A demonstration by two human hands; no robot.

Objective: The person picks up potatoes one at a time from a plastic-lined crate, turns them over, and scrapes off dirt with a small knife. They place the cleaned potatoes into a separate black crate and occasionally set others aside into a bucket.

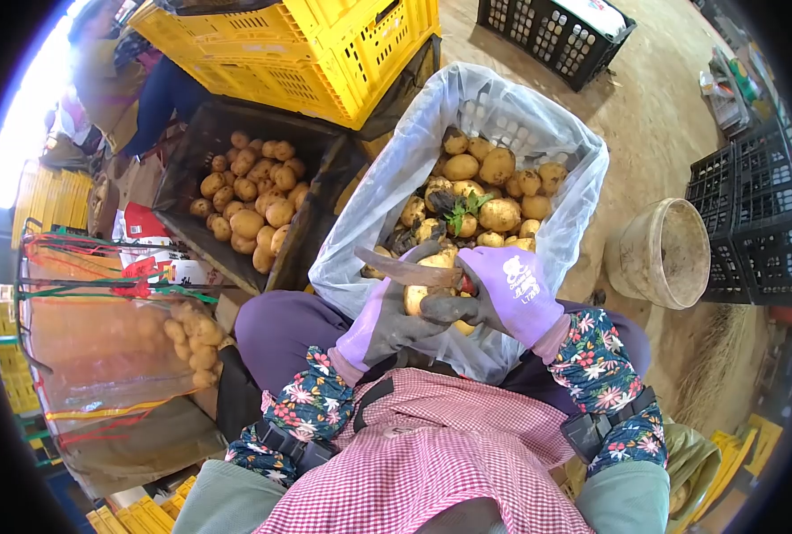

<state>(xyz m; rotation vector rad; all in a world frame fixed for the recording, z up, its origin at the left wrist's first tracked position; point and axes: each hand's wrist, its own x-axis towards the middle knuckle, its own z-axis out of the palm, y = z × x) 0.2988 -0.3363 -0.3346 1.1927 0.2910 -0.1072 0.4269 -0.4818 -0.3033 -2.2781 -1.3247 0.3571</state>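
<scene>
Both my hands wear purple gloves with dark grey palms and fingers. My right hand (498, 289) grips a knife (409, 270) with a worn, brownish blade and a reddish handle mostly covered by the fingers. The blade points left, across a potato (415, 299). My left hand (387, 311) is closed round that potato from the left, and the blade hides part of it. Just beyond my hands stands a crate lined with clear plastic (572, 169), holding many soil-marked potatoes (500, 214) and a green leafy sprig (469, 210).
A black-lined crate of cleaner potatoes (258, 191) stands at left, with stacked yellow crates (324, 62) behind. A whitish bucket (658, 254) and black crates (739, 209) are at right. A net-covered sack (102, 347) stands at left; another person (111, 80) is at upper left.
</scene>
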